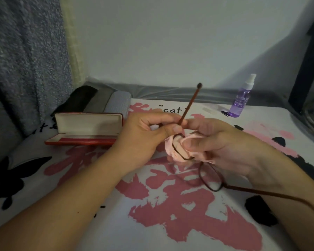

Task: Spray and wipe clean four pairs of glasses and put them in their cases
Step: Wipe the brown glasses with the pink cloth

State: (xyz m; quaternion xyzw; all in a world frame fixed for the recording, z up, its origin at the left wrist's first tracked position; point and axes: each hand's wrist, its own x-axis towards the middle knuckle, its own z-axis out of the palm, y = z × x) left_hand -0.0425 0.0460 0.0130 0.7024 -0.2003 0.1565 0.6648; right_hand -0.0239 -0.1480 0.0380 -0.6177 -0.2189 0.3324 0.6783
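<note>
Glasses (211,175) held above printed sheet (170,223) | L hand (145,134) pinches frame by hinge; R hand (212,142) pinches pink cloth (172,151) round lens | red case (85,129) open at left; spray bottle (242,100) far right

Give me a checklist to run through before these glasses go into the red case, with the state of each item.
1. Red case open and in reach: ok.
2. Glasses held firmly, left hand at one temple, right hand on a lens: ok.
3. Pink cloth off the lens: not ok, pressed on it.
4. Temples folded: not ok, both stick out.
5. Lenses clean: cannot tell.
6. Spray bottle upright, clear of the path: ok.
</note>
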